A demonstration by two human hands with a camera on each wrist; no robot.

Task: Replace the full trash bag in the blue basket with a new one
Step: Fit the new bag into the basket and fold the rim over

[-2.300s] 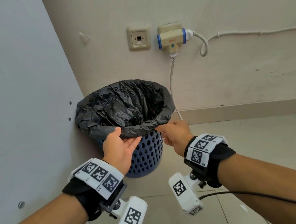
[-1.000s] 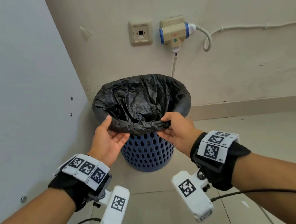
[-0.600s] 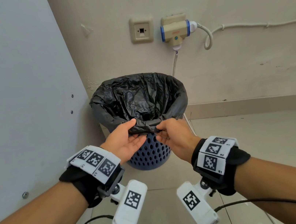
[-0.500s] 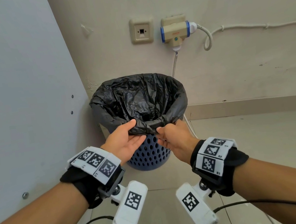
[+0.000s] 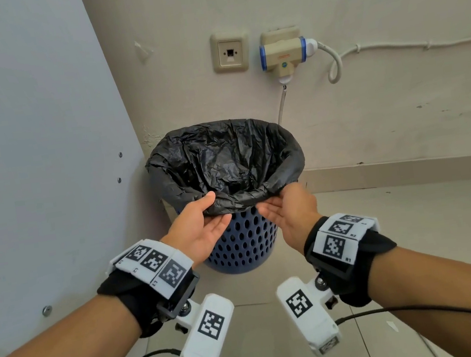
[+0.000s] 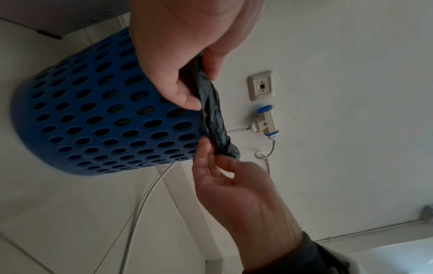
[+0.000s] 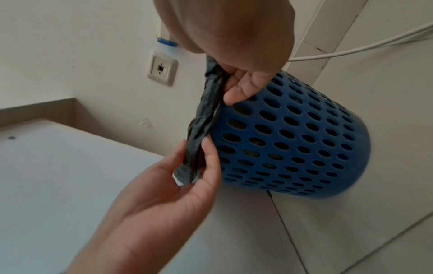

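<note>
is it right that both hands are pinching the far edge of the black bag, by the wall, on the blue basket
Not quite. The left hand and right hand pinch the black bag at its near edge, the side toward the person, not by the wall. The head view shows it. The bag is indeed on the blue basket.

You can read "R1" and "R2" printed small beside the square markers on the right wristband [image 5: 342, 235]. The left wristband [image 5: 152, 264] carries similar small marks, possibly "L1", too blurred to confirm. The adapter [image 5: 284, 54] label is unreadable.
</note>
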